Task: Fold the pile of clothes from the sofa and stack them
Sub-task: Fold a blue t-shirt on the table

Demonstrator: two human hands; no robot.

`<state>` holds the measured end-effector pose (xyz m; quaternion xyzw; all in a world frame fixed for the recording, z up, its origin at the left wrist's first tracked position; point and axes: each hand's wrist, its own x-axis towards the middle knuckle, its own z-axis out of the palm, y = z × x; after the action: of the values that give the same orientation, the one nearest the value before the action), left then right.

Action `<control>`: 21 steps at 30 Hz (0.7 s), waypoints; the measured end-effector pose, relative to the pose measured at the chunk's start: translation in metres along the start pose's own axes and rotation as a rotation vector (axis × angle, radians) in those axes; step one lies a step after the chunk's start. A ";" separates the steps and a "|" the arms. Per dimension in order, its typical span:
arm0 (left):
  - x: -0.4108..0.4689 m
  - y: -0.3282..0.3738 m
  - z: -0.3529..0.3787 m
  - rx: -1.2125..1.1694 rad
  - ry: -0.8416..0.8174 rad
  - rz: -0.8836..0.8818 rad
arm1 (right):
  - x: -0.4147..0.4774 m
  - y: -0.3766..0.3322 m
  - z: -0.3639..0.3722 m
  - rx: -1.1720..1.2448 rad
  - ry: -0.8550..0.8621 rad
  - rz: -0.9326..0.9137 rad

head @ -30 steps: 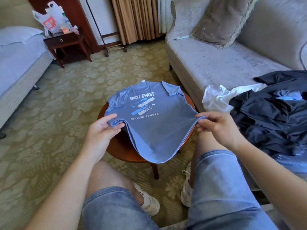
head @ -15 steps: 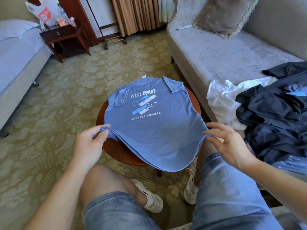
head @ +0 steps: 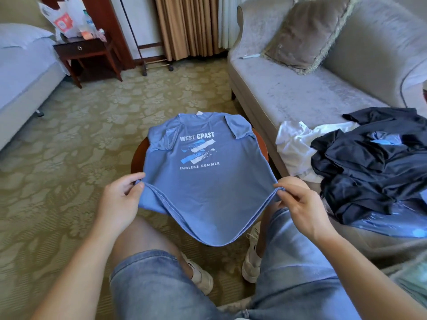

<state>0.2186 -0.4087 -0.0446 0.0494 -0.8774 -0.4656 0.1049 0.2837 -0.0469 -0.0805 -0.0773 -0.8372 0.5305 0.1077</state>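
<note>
A blue T-shirt (head: 203,188) with white "WEST CPAST / ENDLESS SUMMER" print lies face up over a small round wooden table (head: 136,155), both sleeves folded inward. My left hand (head: 120,199) pinches its lower left side edge and my right hand (head: 298,204) pinches the lower right side edge. The hem sags between my knees. On the sofa (head: 288,93) to the right lies the pile: a dark navy garment (head: 374,169) over a white one (head: 293,144).
A grey-brown cushion (head: 307,31) leans at the sofa's back. A dark wooden nightstand (head: 85,51) with plastic bags stands far left beside a bed (head: 25,72). Patterned carpet (head: 80,139) surrounds the table. My legs in denim shorts flank the table's near side.
Both hands have slid down the shirt's side edges toward me, still pinching the fabric. The shirt is pulled flatter over the table and its hem hangs lower.
</note>
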 end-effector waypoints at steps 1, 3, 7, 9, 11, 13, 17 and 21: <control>-0.004 0.000 -0.002 0.006 0.008 -0.003 | -0.002 0.000 -0.003 -0.016 0.010 -0.024; -0.010 0.001 -0.006 0.018 0.028 -0.007 | -0.004 -0.003 -0.010 -0.041 0.034 -0.057; -0.015 0.003 -0.019 0.000 0.126 -0.012 | -0.003 -0.023 -0.029 -0.038 0.055 -0.043; -0.008 0.002 -0.022 -0.036 0.226 -0.010 | 0.009 -0.026 -0.036 -0.065 0.105 -0.032; 0.006 0.001 -0.019 -0.115 0.339 -0.043 | 0.030 -0.026 -0.039 -0.025 0.185 0.034; 0.027 0.000 -0.014 -0.246 0.416 -0.124 | 0.052 -0.021 -0.036 0.069 0.250 0.124; 0.081 -0.006 -0.003 -0.382 0.484 -0.233 | 0.101 -0.015 -0.019 0.152 0.301 0.251; 0.139 -0.008 0.005 -0.353 0.515 -0.308 | 0.165 -0.023 -0.006 0.124 0.363 0.264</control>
<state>0.0817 -0.4345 -0.0351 0.2781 -0.7103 -0.5930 0.2580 0.1256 -0.0115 -0.0411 -0.2735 -0.7525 0.5678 0.1909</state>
